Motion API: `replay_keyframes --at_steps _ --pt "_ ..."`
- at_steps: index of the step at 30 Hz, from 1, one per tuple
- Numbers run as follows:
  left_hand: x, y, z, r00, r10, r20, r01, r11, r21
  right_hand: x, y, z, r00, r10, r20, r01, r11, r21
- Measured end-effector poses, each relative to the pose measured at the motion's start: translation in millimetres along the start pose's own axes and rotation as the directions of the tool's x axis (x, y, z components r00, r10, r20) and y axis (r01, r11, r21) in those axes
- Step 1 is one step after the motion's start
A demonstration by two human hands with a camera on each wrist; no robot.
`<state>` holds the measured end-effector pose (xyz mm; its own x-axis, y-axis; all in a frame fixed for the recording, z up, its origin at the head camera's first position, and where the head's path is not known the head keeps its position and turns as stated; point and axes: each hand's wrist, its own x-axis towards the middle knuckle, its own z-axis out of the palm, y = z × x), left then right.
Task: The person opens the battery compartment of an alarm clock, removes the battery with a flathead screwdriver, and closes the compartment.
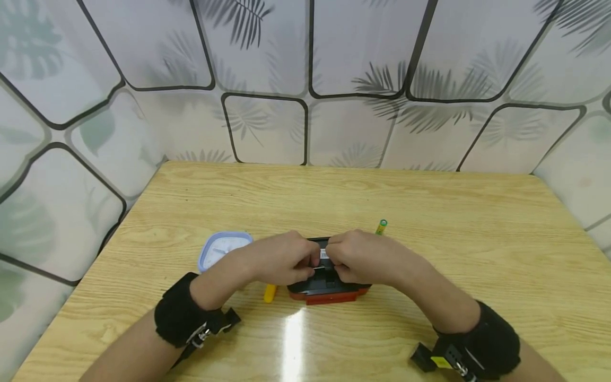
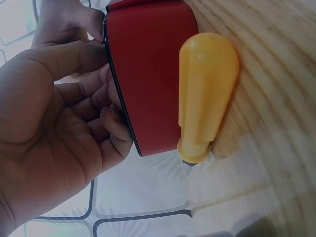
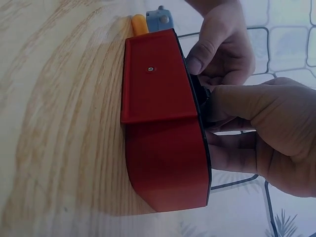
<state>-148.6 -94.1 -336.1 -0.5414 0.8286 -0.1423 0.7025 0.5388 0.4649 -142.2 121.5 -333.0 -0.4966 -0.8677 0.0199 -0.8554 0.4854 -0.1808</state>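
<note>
A red box-shaped device with a black face lies on the table, black side up, a recess in its middle and a small white label near its far edge. My left hand bends its fingers over the left part of that face, with thumb and forefinger at the recess. From the other side my right hand holds it, fingers curled down onto the black face and into the recess. What lies under the fingertips is hidden. In the left wrist view a yellow handle lies beside the red side wall.
Left of the device, partly behind my left forearm, is a pale blue square clock. A green and yellow battery sits beyond my right hand. The wooden table ends against a patterned curtain-like backdrop.
</note>
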Motion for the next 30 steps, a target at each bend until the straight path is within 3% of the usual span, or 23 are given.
replay_keyframes --at_steps 20,26,30 --pt "1.9 -0.5 1.9 1.0 0.002 -0.028 -0.003 1.0 -0.002 0.8 -3.7 0.2 0.999 -0.042 -0.001 0.042 0.994 -0.102" --pt "2.4 0.3 2.4 1.0 -0.023 -0.018 0.023 1.0 -0.014 0.4 -3.5 -0.4 0.999 -0.049 0.011 0.05 0.996 -0.072" --pt "2.7 1.6 3.3 0.998 -0.064 -0.009 0.064 0.998 -0.024 -0.5 -2.1 -1.9 0.999 -0.012 0.039 0.013 1.0 -0.01"
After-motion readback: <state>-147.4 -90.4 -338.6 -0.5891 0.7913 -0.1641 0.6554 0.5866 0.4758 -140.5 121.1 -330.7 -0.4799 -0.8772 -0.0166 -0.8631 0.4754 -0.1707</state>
